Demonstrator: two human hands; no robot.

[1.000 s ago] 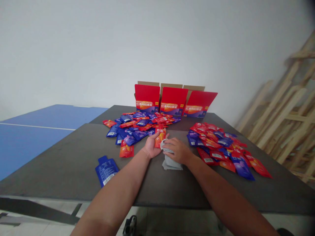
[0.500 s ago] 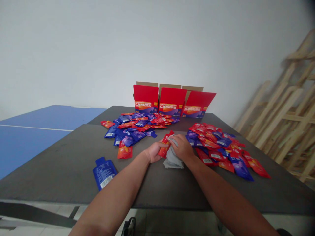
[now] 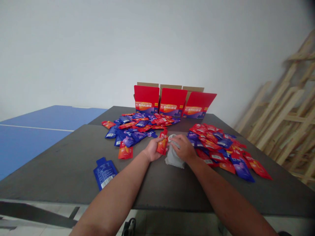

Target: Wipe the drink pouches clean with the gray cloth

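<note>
My left hand (image 3: 153,149) is closed on a red pouch (image 3: 162,143), which it keeps upright with the orange front showing. Beside it my right hand (image 3: 184,147) grips a light grey cloth (image 3: 174,156) whose lower part hangs down toward the table. A small gap separates the cloth from the pouch. To the left, a pile of red and blue pouches (image 3: 140,126) lies beyond my left hand. Another mixed pile (image 3: 219,144) spreads out to the right of my right hand. One blue pouch (image 3: 105,173) lies alone near my left forearm, barcode side up.
Three red boxes with raised flaps stand in a row at the back: a left box (image 3: 147,100), a middle box (image 3: 172,102) and a right box (image 3: 199,105). A blue table (image 3: 44,124) adjoins the dark table (image 3: 61,147) at left. Wooden frames (image 3: 283,121) lean at right.
The cloth has come away from the red pouch, which it was pressed against before. My left hand has turned the pouch more upright and moved it slightly left.
</note>
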